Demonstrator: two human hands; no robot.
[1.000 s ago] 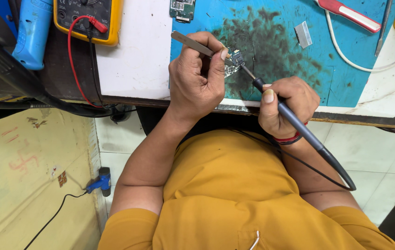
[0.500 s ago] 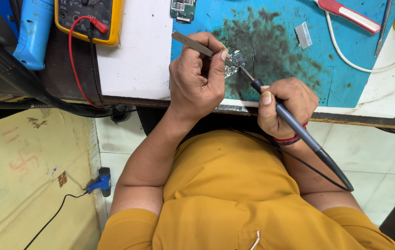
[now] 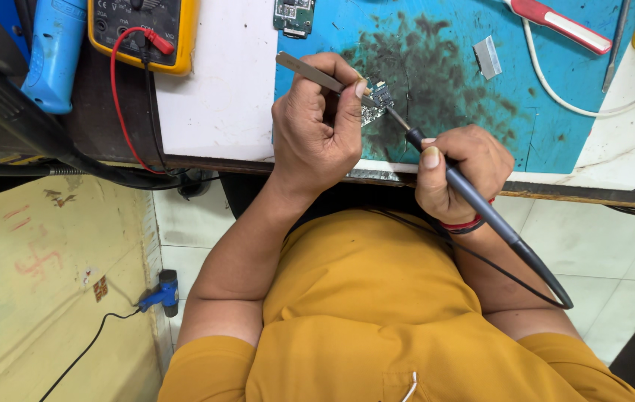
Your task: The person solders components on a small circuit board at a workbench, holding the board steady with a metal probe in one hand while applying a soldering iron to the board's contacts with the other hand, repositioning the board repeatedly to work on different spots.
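Note:
My left hand (image 3: 317, 126) grips metal tweezers (image 3: 310, 72), their tips down at a small circuit board (image 3: 375, 104) lying on the stained blue mat (image 3: 444, 67). My right hand (image 3: 460, 170) holds a black soldering iron (image 3: 481, 205) like a pen, its thin tip touching the same small board from the right. The iron's cable trails off past my right forearm. Part of the board is hidden behind my left fingers.
A yellow multimeter (image 3: 138, 30) with a red lead and a blue tool (image 3: 53, 52) lie at the left. A second circuit board (image 3: 293, 15), a red-handled tool (image 3: 556, 26), a white cable (image 3: 556, 89) and a small metal piece (image 3: 487, 58) lie on the bench. A blue plug (image 3: 159, 294) rests on the floor.
Both hands keep their grip; the iron tip stays at the board with only a slight shift of my right hand.

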